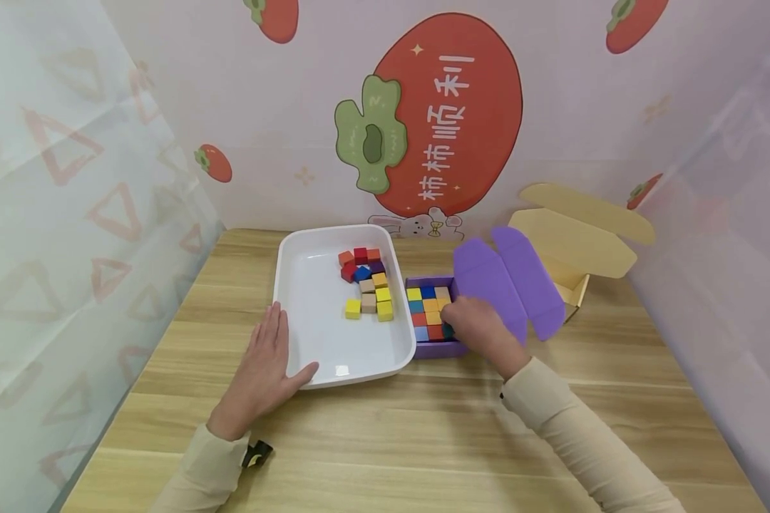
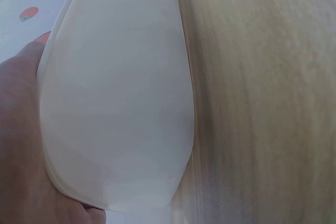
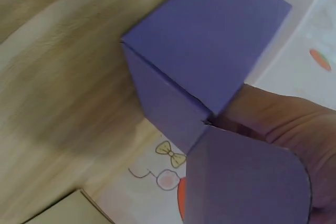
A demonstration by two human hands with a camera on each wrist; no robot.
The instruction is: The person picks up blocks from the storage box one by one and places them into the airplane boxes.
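My left grip (image 1: 264, 367) lay spread against the tray (image 1: 321, 285); whether my right grip (image 1: 478, 324) pinched the dark block (image 1: 448, 330) in the purple box (image 1: 438, 350), at three o'clock, I couldn't tell. It looked light, stiff, easiest by opposite faces.

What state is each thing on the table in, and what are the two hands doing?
White tray: open-topped, partly filled
Loose blocks: clustered toward the tray's right side
Purple box: lid open
Packed blocks: in rows inside the purple box
Tan box: lid open; contents hidden
Left hand: fingers straight, touching the tray's rim
Right hand: at the purple box; grip unclear
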